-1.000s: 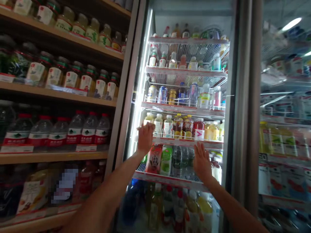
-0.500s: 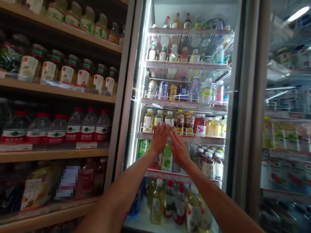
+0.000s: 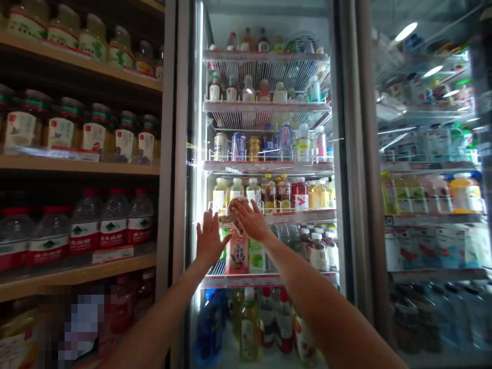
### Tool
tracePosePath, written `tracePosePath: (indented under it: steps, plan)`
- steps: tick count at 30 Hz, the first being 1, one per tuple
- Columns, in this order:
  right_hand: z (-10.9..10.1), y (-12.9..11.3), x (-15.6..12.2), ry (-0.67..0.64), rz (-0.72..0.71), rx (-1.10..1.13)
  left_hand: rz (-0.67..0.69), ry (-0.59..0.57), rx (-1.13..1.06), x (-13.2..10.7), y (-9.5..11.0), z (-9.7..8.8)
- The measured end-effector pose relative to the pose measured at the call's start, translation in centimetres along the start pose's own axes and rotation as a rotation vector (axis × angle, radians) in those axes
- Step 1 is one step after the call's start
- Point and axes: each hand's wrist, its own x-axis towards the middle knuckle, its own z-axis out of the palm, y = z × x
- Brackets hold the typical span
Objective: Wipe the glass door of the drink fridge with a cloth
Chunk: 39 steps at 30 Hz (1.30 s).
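Observation:
My left hand (image 3: 208,240) is raised with its fingers spread, in front of the glass door (image 3: 269,115) of a lit drinks cooler. It appears to hold nothing. To its right, my right hand (image 3: 249,219) lies over a crumpled beige cloth (image 3: 232,209), pressing it against the glass. The fingers cover much of the cloth, so its full shape is hidden. Behind the glass, around the hands, stand pale yellow bottles (image 3: 221,193), a pink drink carton (image 3: 237,253) and a green one (image 3: 256,256).
Wooden shelves (image 3: 77,163) with jars and red-capped water bottles (image 3: 82,225) run along the left. Metal door frames (image 3: 348,154) border the cooler, and a second glass-fronted cooler (image 3: 434,220) stands at the right. Larger bottles (image 3: 249,328) fill the bottom level.
My hands were together at the glass and are now apart. The left has moved left and down with fingers spread; the right has moved left with the cloth. The view has turned right.

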Motion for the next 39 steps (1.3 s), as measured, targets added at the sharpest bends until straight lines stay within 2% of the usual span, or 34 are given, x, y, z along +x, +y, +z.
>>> tracePosePath:
  steps: [2, 4, 6, 8, 10, 12, 16, 18, 20, 24, 26, 27, 29, 32, 34, 36, 37, 39]
  plan:
    - [-0.5, 2.7, -1.7, -0.004, -0.051, -0.022, -0.003, -0.019, -0.001, 0.2, 0.2, -0.3]
    - [-1.4, 6.1, -4.4, 0.029, -0.028, -0.066, -0.006, -0.031, 0.0, 0.1, 0.4, -0.4]
    - [-2.6, 9.9, -7.2, 0.095, 0.09, -0.128, -0.021, -0.036, 0.005, -0.2, 0.7, -0.2]
    - [-3.6, 12.9, -9.5, 0.187, 0.284, -0.198, -0.047, -0.033, 0.007, -0.3, 1.2, 0.0]
    - [-4.0, 14.2, -10.5, 0.278, 0.475, -0.244, -0.068, -0.022, 0.003, -0.3, 1.7, 0.3]
    - [-3.7, 13.5, -10.1, 0.301, 0.532, -0.227, -0.075, -0.006, -0.004, -0.3, 2.0, 0.5]
    - [-1.9, 9.6, -7.6, 0.23, 0.427, -0.146, -0.06, -0.016, -0.008, -0.2, 1.7, 0.3]
    - [-1.6, 9.0, -7.3, 0.201, 0.409, -0.151, -0.049, -0.047, 0.0, -0.2, 1.2, 0.1]
    - [-2.0, 10.2, -8.2, 0.197, 0.42, -0.158, -0.038, -0.071, 0.005, -0.2, 0.8, -0.1]
    - [-3.6, 14.2, -11.1, 0.392, 0.695, -0.177, -0.028, -0.078, 0.009, -0.2, 1.0, -0.1]
    - [-3.6, 14.3, -11.3, 0.461, 0.776, -0.187, -0.044, -0.073, 0.021, -0.2, 1.4, 0.1]
    - [-3.2, 13.4, -10.9, 0.462, 0.758, -0.183, -0.051, -0.068, 0.028, -0.2, 1.5, 0.1]
    - [-1.9, 10.0, -9.5, 0.399, 0.631, -0.152, -0.045, -0.061, 0.036, -0.3, 1.6, 0.1]
    - [0.2, 4.3, -7.3, 0.13, 0.266, -0.077, -0.015, -0.081, 0.032, -0.3, 1.1, -0.2]
    - [0.6, 2.9, -7.0, 0.011, 0.107, -0.058, -0.007, -0.102, 0.037, -0.3, 0.8, -0.5]
    - [-0.1, 4.1, -8.2, 0.009, 0.123, -0.079, -0.006, -0.11, 0.05, -0.3, 0.7, -0.6]
    - [-0.6, 5.6, -9.4, 0.043, 0.203, -0.1, -0.007, -0.11, 0.056, -0.3, 0.7, -0.7]
    - [-1.9, 9.1, -12.3, 0.158, 0.466, -0.147, -0.007, -0.105, 0.061, -0.4, 0.8, -0.6]
